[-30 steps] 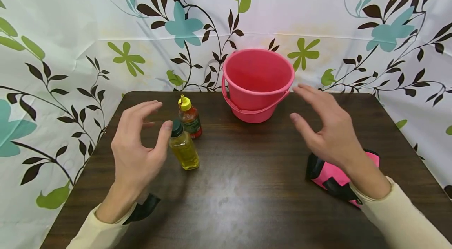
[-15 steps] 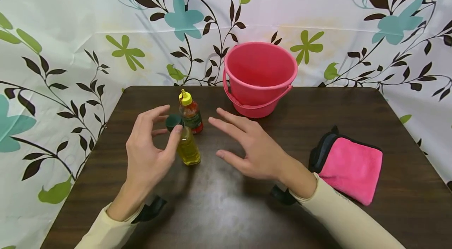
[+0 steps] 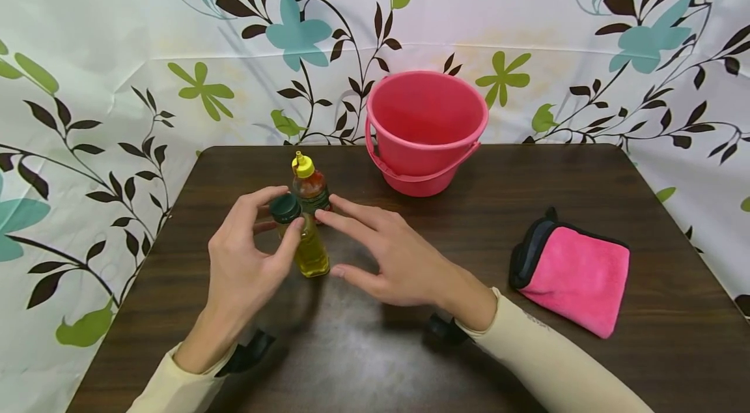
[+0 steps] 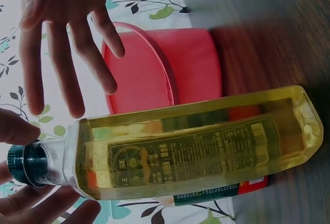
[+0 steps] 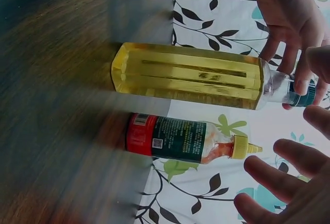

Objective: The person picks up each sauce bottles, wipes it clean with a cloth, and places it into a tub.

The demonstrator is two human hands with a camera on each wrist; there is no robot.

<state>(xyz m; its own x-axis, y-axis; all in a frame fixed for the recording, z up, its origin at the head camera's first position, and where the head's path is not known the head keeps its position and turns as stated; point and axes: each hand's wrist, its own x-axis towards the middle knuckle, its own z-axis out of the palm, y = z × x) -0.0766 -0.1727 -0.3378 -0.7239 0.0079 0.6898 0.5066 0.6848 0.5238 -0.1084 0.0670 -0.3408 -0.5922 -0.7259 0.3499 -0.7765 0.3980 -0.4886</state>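
Note:
A clear bottle of yellow oil (image 3: 312,255) with a dark green cap stands upright on the table. My left hand (image 3: 243,260) is at its top, thumb and fingers curled round the cap and neck, as the left wrist view shows at the cap (image 4: 19,164). Beside the oil stands a red sauce bottle (image 5: 180,137) with a yellow nozzle and green label. My right hand (image 3: 392,260) reaches in from the right with spread fingers and holds nothing. In the head view its fingertips overlap the two bottles; in the right wrist view they spread near the yellow nozzle.
Toward the back of the dark wooden table (image 3: 527,172) stands a pink bucket (image 3: 416,169) with its handle down. A folded pink cloth (image 3: 577,276) with dark edging lies to the right. Behind the table hangs a leaf-patterned curtain (image 3: 146,28).
My right hand has swung left from beside the bucket to the bottles, uncovering the pink cloth. My left hand has moved right, onto the oil bottle's cap and neck.

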